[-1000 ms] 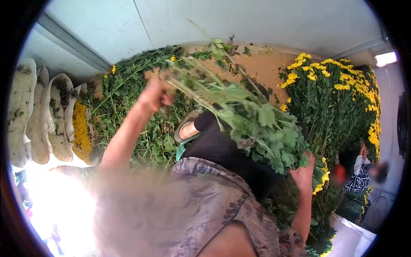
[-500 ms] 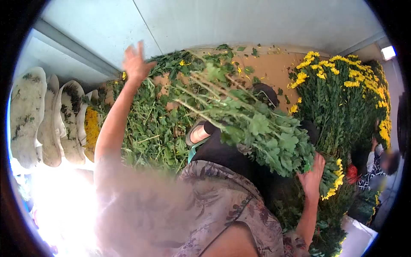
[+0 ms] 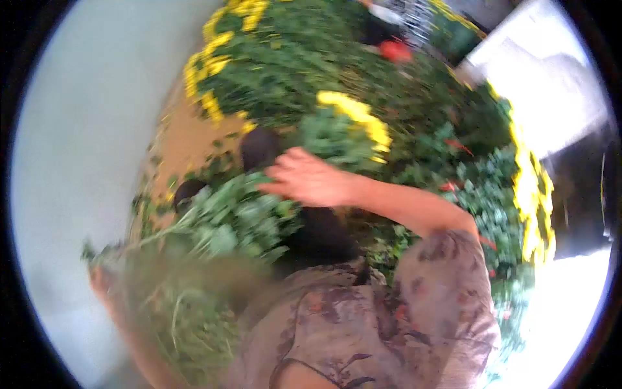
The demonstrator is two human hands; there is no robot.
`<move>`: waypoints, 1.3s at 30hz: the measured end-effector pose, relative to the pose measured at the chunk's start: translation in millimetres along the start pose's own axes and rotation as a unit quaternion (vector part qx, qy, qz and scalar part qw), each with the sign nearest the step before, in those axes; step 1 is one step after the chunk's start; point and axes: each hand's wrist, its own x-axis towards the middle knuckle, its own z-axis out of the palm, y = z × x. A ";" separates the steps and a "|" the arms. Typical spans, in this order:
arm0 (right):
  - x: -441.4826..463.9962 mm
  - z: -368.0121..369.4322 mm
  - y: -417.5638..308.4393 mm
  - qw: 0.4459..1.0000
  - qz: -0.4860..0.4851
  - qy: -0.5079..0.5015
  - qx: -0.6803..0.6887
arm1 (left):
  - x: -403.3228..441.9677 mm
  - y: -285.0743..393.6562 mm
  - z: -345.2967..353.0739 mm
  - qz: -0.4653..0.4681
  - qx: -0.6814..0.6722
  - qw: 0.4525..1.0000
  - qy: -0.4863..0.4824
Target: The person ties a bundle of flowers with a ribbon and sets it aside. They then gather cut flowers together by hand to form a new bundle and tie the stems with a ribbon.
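A bunch of leafy green chrysanthemum stems [image 3: 243,220] lies across my dark-trousered lap, its stem ends pointing left. My right hand [image 3: 304,178] is over the bunch's right end, fingers outstretched and slightly apart, touching or just above the leaves. My left hand [image 3: 102,282] is at the far left by the pale wall, close to a small leafy sprig [image 3: 97,251]. Motion smears its fingers, so I cannot make out whether it holds the sprig. Just beyond my right hand lies a bundle of yellow chrysanthemums [image 3: 356,120].
A large heap of yellow-flowered stems [image 3: 278,71] fills the upper middle. Loose leaves litter the brown floor [image 3: 188,139] beside the wall [image 3: 84,129]. More yellow blooms [image 3: 531,201] line the right side. Another person [image 3: 405,23] is at the top, near something red [image 3: 395,50].
My view has swung toward the right, blurring the scene. My left hand was raised with spread fingers and is now low at the left. My right hand has moved along the bunch's leafy end.
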 end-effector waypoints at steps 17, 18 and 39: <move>-40.8 -166.0 126.8 0.899 0.075 0.126 -0.412 | 201.4 0.0 -180.0 0.114 0.745 0.656 0.039; -48.7 -173.3 136.1 0.886 0.071 0.130 -0.439 | 192.8 -23.6 -101.8 0.042 0.732 0.678 0.052; -185.7 -206.4 96.0 0.845 0.286 -0.221 -0.394 | 21.6 -207.4 357.8 0.110 0.565 0.672 -0.465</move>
